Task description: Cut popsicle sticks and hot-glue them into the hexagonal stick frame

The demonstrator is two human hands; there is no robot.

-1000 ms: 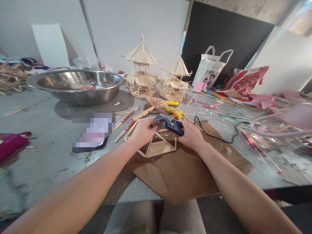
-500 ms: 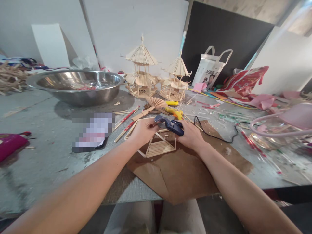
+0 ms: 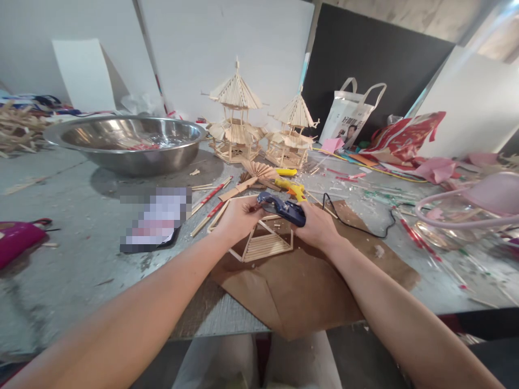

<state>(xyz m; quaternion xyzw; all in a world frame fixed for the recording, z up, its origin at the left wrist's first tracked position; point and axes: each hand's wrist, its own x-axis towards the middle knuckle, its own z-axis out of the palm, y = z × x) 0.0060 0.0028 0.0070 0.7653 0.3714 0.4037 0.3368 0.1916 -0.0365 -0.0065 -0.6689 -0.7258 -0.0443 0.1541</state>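
My right hand (image 3: 318, 224) is wrapped round the handles of a dark blue hand cutter (image 3: 284, 209), whose jaws point left. At those jaws, the fingers of my left hand (image 3: 237, 219) are pinched together; what they hold is hidden. Below both hands, a frame of pale wooden sticks (image 3: 267, 246) with a slatted side rests on a sheet of brown paper (image 3: 312, 292). A yellow glue gun (image 3: 290, 188) lies just beyond the cutter.
Two stick-built pagodas (image 3: 236, 97) stand at the back. To the left are a wide steel basin (image 3: 150, 159) and a phone (image 3: 156, 221). Red-wrapped sticks (image 3: 211, 194) lie beside my left hand. A black cord (image 3: 357, 229), a pink-handled basket (image 3: 470, 216) and scraps are on the right.
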